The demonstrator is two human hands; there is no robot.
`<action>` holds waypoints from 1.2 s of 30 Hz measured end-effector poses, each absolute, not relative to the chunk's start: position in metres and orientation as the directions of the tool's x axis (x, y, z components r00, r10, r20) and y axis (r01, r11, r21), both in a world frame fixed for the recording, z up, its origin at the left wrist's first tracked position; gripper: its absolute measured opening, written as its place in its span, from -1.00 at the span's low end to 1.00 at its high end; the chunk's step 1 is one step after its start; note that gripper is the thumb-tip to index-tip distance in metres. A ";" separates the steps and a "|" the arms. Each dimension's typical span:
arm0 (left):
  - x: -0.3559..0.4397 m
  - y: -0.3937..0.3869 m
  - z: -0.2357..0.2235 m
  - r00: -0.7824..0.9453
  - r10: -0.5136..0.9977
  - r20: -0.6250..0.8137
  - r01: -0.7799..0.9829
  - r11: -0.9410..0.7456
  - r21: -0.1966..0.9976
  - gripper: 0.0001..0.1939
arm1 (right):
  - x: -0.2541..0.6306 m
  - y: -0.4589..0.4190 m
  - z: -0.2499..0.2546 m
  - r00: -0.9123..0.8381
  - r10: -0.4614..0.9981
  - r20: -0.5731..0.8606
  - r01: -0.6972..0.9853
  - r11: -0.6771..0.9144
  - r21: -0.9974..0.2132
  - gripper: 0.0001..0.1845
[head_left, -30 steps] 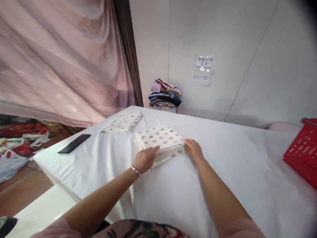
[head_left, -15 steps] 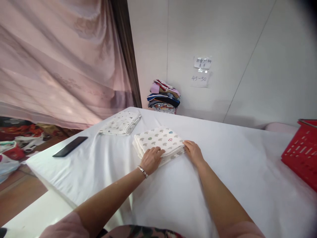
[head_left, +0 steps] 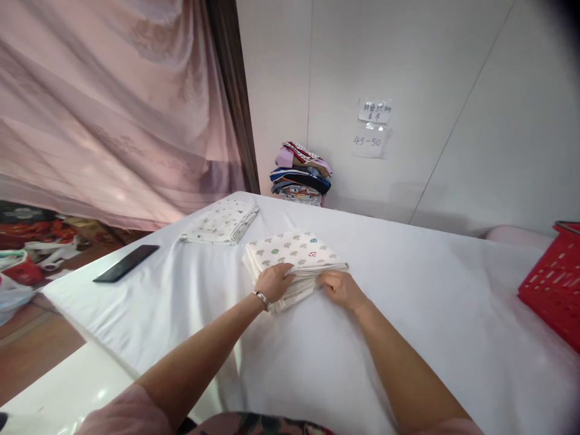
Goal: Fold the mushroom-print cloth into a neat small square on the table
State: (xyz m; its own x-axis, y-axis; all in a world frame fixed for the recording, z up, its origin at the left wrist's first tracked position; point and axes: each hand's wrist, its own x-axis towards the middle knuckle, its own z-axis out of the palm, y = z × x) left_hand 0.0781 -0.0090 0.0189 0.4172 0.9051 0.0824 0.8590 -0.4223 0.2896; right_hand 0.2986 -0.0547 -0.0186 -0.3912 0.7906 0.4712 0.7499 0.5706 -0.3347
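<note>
A folded white cloth [head_left: 294, 249] with grey, green, blue and red mushroom-like prints lies on the white-covered table [head_left: 430, 302]. My left hand [head_left: 274, 282] grips its near left edge, the thumb over the top layer and the other fingers partly hidden. My right hand [head_left: 342, 289] is closed on the layers at the near right edge, where the folds stand slightly lifted and apart. A second folded cloth [head_left: 222, 222], white with small dark prints, rests farther back to the left, out of reach of both hands.
A flat black object [head_left: 127, 263] lies near the table's left edge. Behind the table's far edge rises a stack of folded fabrics [head_left: 301, 175]. At the right stands a red plastic basket [head_left: 553, 284]. A pink curtain [head_left: 113, 109] hangs at the left.
My right hand has moved from the cloth's right corner toward me and left, and its fingers have curled in. The near edge layers are now raised. My left hand has shifted slightly.
</note>
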 end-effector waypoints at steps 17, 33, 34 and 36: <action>0.078 -0.017 0.023 0.462 0.878 0.126 0.809 -0.475 0.346 -0.74 | 0.283 -0.052 -0.026 -0.321 0.868 0.379 0.903 0.402 -0.155 -0.67; 0.080 -0.014 0.021 0.406 0.909 0.088 0.838 -0.410 0.360 -0.69 | 0.275 -0.049 -0.035 -0.277 0.890 0.364 0.935 0.336 -0.111 -0.67; 0.080 -0.014 0.021 0.407 0.909 0.086 0.839 -0.409 0.359 -0.69 | 0.275 -0.048 -0.036 -0.274 0.890 0.365 0.937 0.332 -0.106 -0.68; 0.081 -0.014 0.022 0.408 0.909 0.087 0.840 -0.411 0.355 -0.69 | 0.275 -0.049 -0.036 -0.277 0.887 0.371 0.937 0.335 -0.103 -0.68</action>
State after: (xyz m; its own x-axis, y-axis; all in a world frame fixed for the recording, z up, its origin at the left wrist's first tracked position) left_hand 0.0809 -0.0143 0.0224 0.4077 0.9090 0.0869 0.8398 -0.4106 0.3552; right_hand 0.2747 -0.0490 -0.0360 -0.2768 0.8866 0.3707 0.9365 0.3353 -0.1026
